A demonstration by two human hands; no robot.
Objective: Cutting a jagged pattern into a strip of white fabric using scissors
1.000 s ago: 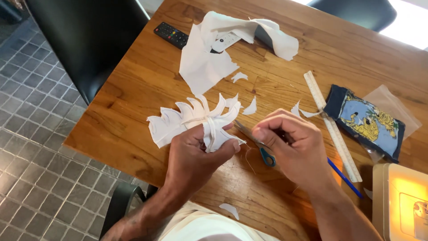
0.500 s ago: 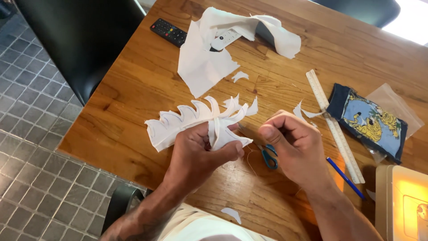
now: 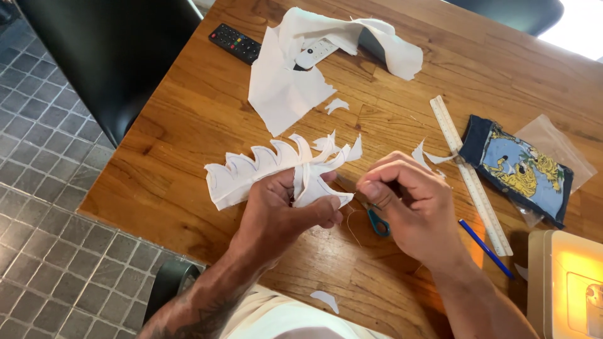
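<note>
Where held, white scalloped fabric cutout [image 3: 270,166]

White scalloped fabric piece [image 3: 264,168], teal-handled scissors [image 3: 378,223], blue pencil [image 3: 485,248], black remote [image 3: 234,43], blue-and-yellow tiger-print cloth [image 3: 518,168]

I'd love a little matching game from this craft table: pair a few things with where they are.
Things:
1. scalloped white cutout
2. small scissors
3. black remote
4. ruler

Places:
A. at the table's far edge, beside the big white cloth
B. in the left hand
C. beside the blue printed pouch
D. in the right hand

Pairs: 1-B, 2-D, 3-A, 4-C
</note>
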